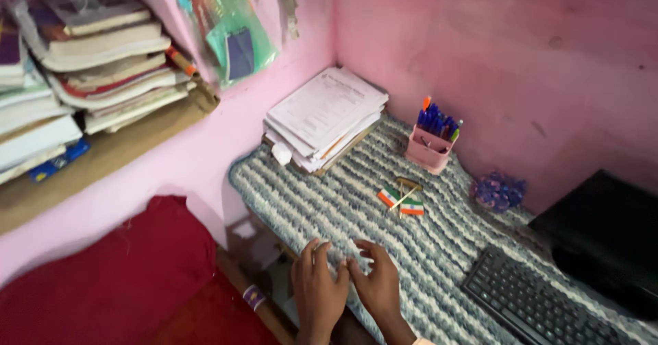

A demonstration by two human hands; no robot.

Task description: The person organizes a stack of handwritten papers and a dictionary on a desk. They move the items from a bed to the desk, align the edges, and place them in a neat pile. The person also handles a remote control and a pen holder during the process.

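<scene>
Left hand [317, 291] and right hand [375, 282] flat, side by side on striped cloth [439, 239] at near counter edge; fingers slightly apart, empty. Crossed small flags [402, 198] farther away, slightly right, apart from fingers; right hand nearer. Sticks crossing diagonally.

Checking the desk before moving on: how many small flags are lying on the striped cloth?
2. Both small flags lie crossed mid-desk on the striped cloth, beyond the left hand and right hand, near the pink pen holder. None appear hidden.
</scene>
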